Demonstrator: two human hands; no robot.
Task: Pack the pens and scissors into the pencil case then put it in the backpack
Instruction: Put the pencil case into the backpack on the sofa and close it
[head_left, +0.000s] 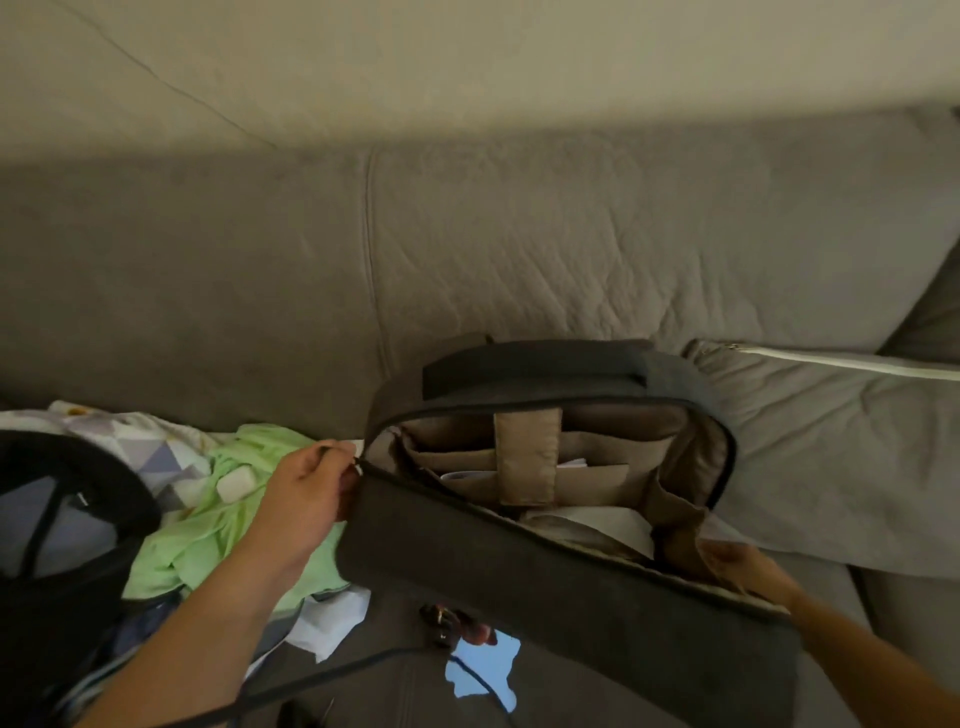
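Left hand (306, 493) pinching zipper pull (356, 462) at backpack's (519, 561) 9 o'clock; right hand (743, 566) gripping its 4 o'clock rim. Risk: zipper snagging the lining, or the bag sagging.

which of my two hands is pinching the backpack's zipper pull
Your left hand, at the open backpack's left edge, pinches a small pull there. The right hand only grips the opposite rim.

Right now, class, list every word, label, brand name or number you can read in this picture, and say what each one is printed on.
None can be read.
The backpack shows no readable label.
A tiny pale mark on the black object at the left is too small and blurred to read.
The small white case on the green cloth looks plain.
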